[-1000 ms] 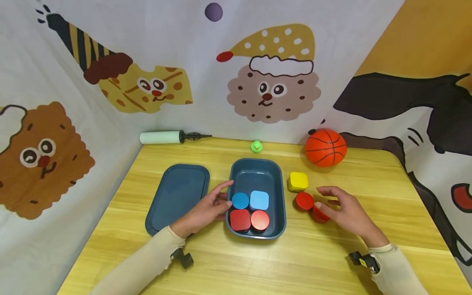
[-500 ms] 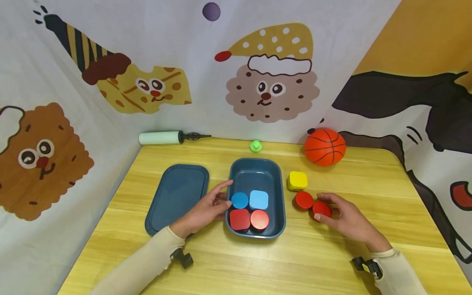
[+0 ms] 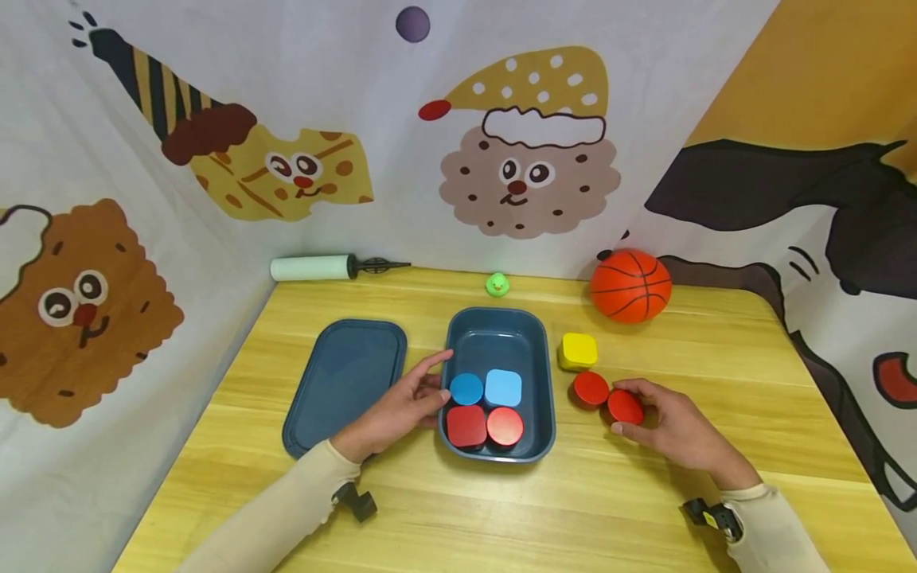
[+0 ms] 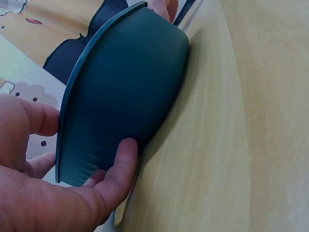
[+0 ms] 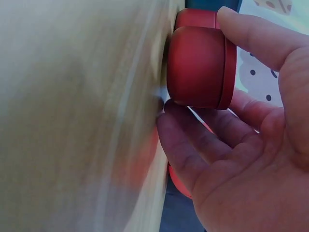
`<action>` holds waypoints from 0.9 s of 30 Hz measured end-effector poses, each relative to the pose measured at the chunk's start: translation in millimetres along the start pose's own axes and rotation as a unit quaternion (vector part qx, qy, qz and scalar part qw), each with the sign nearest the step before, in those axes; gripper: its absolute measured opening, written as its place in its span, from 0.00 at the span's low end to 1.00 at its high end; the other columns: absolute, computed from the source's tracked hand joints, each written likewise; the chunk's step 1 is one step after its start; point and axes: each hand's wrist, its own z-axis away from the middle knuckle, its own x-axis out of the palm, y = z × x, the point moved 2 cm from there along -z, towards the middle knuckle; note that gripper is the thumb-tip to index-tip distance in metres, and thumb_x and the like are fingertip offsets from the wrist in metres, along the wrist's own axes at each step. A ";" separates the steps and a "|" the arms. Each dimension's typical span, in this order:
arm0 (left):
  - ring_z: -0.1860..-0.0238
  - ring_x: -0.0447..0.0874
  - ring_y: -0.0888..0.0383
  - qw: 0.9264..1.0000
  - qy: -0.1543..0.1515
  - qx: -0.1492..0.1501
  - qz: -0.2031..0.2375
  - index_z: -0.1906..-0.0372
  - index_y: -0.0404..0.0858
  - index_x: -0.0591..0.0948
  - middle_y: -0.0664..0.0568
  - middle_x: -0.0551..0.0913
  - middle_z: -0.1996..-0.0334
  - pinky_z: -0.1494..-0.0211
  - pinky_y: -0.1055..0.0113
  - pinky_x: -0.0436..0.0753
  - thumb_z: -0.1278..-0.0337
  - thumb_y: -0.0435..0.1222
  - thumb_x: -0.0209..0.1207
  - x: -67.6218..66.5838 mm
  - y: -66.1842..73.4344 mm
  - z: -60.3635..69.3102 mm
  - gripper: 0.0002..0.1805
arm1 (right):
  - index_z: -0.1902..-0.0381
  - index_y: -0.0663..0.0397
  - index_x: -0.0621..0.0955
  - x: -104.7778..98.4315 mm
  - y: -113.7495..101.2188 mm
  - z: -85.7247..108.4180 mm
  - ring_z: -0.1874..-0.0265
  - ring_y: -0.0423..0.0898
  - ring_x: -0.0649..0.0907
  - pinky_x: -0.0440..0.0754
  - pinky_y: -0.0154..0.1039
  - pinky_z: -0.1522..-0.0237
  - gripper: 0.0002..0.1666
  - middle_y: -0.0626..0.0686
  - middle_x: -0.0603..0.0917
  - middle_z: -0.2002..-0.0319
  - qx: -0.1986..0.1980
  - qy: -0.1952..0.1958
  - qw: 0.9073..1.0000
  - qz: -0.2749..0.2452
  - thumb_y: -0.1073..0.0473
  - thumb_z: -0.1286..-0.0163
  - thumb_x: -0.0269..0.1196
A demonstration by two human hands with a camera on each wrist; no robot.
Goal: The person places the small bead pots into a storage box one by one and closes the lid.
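Observation:
My left hand (image 3: 403, 407) holds the left side of a dark blue rounded box (image 3: 497, 324). Its thumb reaches over the rim while other fingers lie against the outer wall (image 4: 120, 82). Inside the box stand a round blue tin (image 3: 466, 389), a square light-blue tin (image 3: 503, 388), a square red tin (image 3: 466, 426) and a round red tin (image 3: 505, 427). To the right, my right hand (image 3: 677, 426) grips another round red tin (image 3: 626, 407) between thumb and fingers, its lidded side (image 5: 198, 67) showing in the right wrist view. A matching red tin (image 3: 591, 390) stands beside it.
Behind the red pair stands a square yellow tin (image 3: 578, 351). A flat dark blue lid (image 3: 347, 382) lies left of the box. Along the back are a mint hand pump (image 3: 311, 267), a green duck (image 3: 497, 284) and a toy basketball (image 3: 631, 286), before a printed cloth (image 3: 401, 103).
My right hand has come round the nearer red tin, its thumb drawing down to the tin's near side. The left hand and the box have stayed put.

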 end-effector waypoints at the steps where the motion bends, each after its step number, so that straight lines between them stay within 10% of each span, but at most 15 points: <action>1: 0.42 0.80 0.52 1.000 0.000 0.000 0.000 0.14 0.57 0.54 0.35 0.69 0.32 0.43 0.52 0.89 0.18 0.38 0.54 0.1 -0.1 0.1 0.37 | 0.35 0.53 0.80 -0.7 -0.4 0.1 0.54 0.41 0.84 0.86 0.32 0.54 0.38 0.52 0.87 0.47 0.003 0.000 1.000 -0.002 0.46 0.38 0.80; 27: 0.42 0.80 0.53 1.000 -0.011 -0.001 0.009 0.14 0.58 0.54 0.34 0.69 0.32 0.43 0.53 0.89 0.18 0.38 0.55 -1.6 0.4 -0.5 0.37 | 0.32 0.54 0.79 -26.3 -31.3 -19.0 0.52 0.39 0.83 0.87 0.31 0.53 0.39 0.53 0.87 0.43 -0.029 0.062 0.997 -0.018 0.48 0.37 0.80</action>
